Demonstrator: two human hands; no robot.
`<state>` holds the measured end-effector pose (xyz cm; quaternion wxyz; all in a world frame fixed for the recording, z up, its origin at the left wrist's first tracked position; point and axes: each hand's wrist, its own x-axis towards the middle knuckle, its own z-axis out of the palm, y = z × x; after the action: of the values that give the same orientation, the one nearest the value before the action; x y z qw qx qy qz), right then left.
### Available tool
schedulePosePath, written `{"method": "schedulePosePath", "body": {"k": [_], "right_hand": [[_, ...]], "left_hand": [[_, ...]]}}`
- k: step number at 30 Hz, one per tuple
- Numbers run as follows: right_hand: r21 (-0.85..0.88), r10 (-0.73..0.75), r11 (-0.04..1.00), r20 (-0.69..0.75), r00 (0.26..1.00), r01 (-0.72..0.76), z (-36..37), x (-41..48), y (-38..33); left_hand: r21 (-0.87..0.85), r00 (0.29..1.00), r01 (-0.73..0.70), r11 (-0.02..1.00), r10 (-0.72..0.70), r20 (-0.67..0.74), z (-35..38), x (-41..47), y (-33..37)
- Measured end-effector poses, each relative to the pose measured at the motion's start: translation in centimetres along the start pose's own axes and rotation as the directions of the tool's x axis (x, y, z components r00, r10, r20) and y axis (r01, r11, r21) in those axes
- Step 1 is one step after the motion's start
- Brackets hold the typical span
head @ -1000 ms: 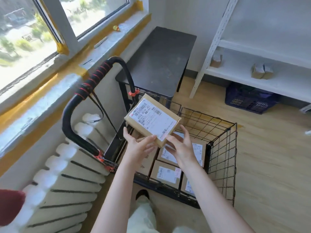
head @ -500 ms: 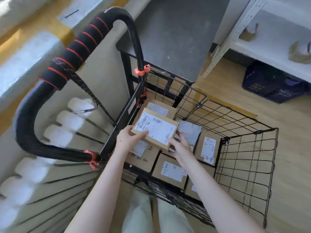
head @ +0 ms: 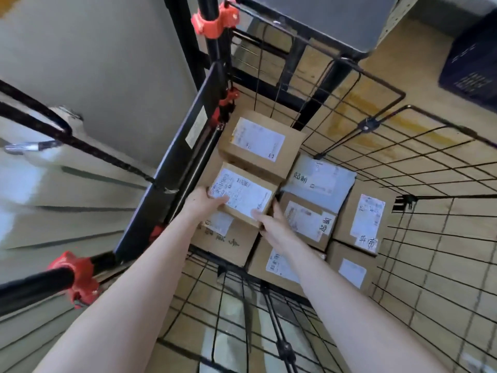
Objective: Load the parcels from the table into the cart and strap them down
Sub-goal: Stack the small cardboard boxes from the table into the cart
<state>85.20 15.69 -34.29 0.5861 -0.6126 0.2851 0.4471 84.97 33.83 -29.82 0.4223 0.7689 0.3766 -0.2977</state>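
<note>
Both hands hold one small parcel. The left hand is on its near-left corner and the right hand on its near-right, thumbs on the label, fingers curled round the edges. The parcel is low inside the cart, on the handle side, over a bottom-layer box and just beside the rear box; can't tell if it's seated yet. Risk: an off-centre release could tip it into the gap, or fingers could get pinched against the neighbouring box. Both arms reach straight down into the cart. The strap hangs outside the cart, unused.
</note>
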Motion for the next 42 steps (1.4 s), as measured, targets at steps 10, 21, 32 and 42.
{"method": "schedulePosePath", "body": {"k": [10,21,32,42], "right_hand": [[0.017,-0.017,1.0,-0.07,0.997,0.018,1.1,5.9,-0.8],[-0.226,-0.172,0.965,-0.162,0.972,0.133,1.8,5.0,-1.1],[-0.357,-0.207,0.927,-0.235,0.949,0.114,1.5,0.0,-4.1],[-0.392,-0.34,0.879,-0.117,0.933,0.272,0.7,-12.0,-8.7]], "left_hand": [[-0.086,0.991,0.028,0.996,-0.039,-0.128,1.1,6.6,-1.2],[-0.11,0.983,0.024,0.994,-0.043,-0.179,1.4,7.4,-1.5],[-0.018,0.965,-0.085,0.996,0.078,-0.25,-0.1,1.9,0.7],[-0.148,0.982,-0.139,0.979,0.118,-0.144,-3.4,-9.9,4.6]]}}
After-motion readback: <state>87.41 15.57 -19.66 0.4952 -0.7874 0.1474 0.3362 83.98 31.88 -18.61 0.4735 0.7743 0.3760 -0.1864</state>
